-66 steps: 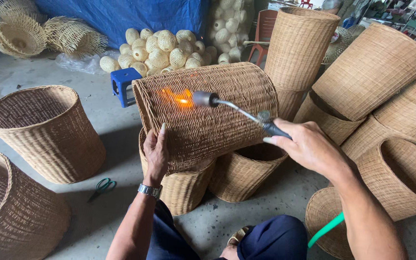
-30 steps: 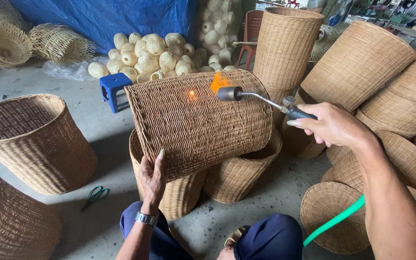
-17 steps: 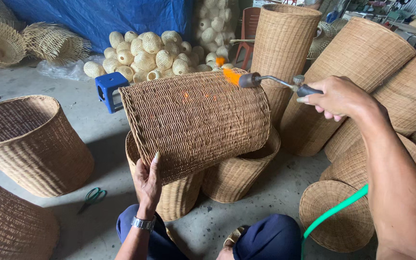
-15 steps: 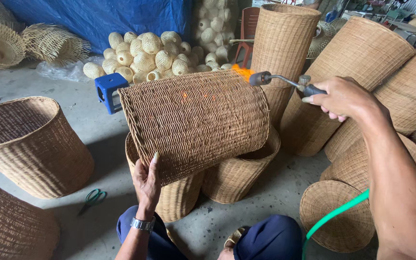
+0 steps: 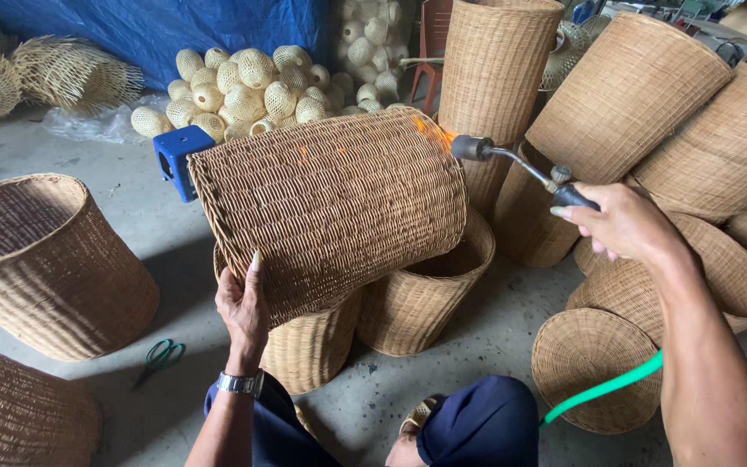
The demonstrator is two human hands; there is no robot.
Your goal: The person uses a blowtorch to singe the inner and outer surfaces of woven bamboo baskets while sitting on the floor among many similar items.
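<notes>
**A:** Head view here, so we're looking straight down our own arms. Our left hand point(image 5: 244, 307) is raised with the palm flat against the near side of the wicker basket point(image 5: 330, 203), fingers spread and pressed on the weave, wrist bent back, a metal watch point(image 5: 239, 383) on it. Nothing pinched there, it's just bracing.

**B:** And the other side?

**A:** Our right hand point(image 5: 620, 227) reaches out to the right of the basket, arm nearly straight, fingers curled shut around the handle of the gas torch point(image 5: 520, 164). The nozzle sits just off the basket's far right edge, a small orange flame point(image 5: 430, 131) licking the weave there. A green hose point(image 5: 603, 389) runs under that forearm.

**B:** Where's the basket sitting, though?

**A:** It's tipped on its side, lying across two lower baskets: one upright below our left palm point(image 5: 309, 350), one tilted open toward us point(image 5: 425, 294), empty as far as we can see. Left of the bracing hand stands a big empty basket point(image 5: 41, 259), with green scissors point(image 5: 159, 356) on the floor between. Beyond the torch hand, a tall basket point(image 5: 494, 65) and more stacked ones point(image 5: 633, 86); can't tell what's inside those. Past the held basket, a blue stool point(image 5: 175, 156) and a heap of small woven balls point(image 5: 248, 86).
</notes>
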